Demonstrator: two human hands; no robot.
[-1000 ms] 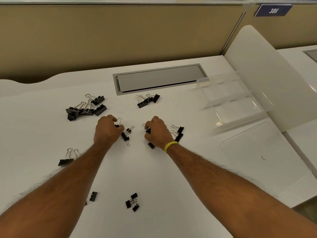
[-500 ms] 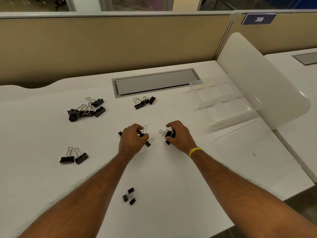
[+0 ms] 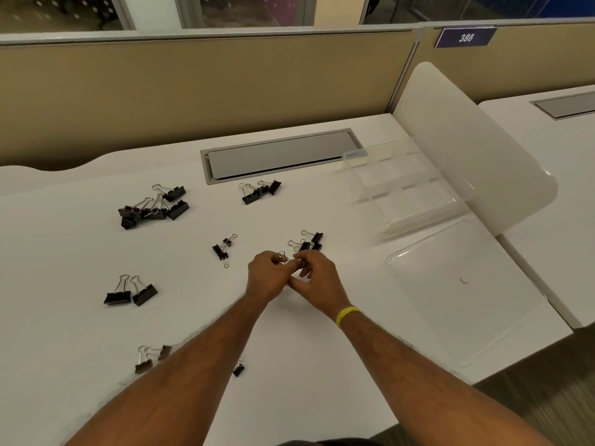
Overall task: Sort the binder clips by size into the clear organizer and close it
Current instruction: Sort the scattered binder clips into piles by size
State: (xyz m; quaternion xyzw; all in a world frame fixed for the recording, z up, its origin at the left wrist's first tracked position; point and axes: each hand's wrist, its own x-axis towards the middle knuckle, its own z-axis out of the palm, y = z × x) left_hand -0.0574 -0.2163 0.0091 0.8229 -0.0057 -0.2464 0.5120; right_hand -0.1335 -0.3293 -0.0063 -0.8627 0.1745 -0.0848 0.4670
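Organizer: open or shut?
Open: the organizer has its compartments uncovered, its lid flat on the desk. Nothing visible inside.

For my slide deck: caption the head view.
Left hand pinches a small binder clip, right hand alongside; other clips scattered on the white desk, clear organizer open.

Black binder clips (image 3: 154, 207) with silver wire handles are lying scattered in loose clusters at the left and centre, while the clear organizer (image 3: 409, 188) is standing open at the far right, its lid (image 3: 463, 284) lying flat nearer.
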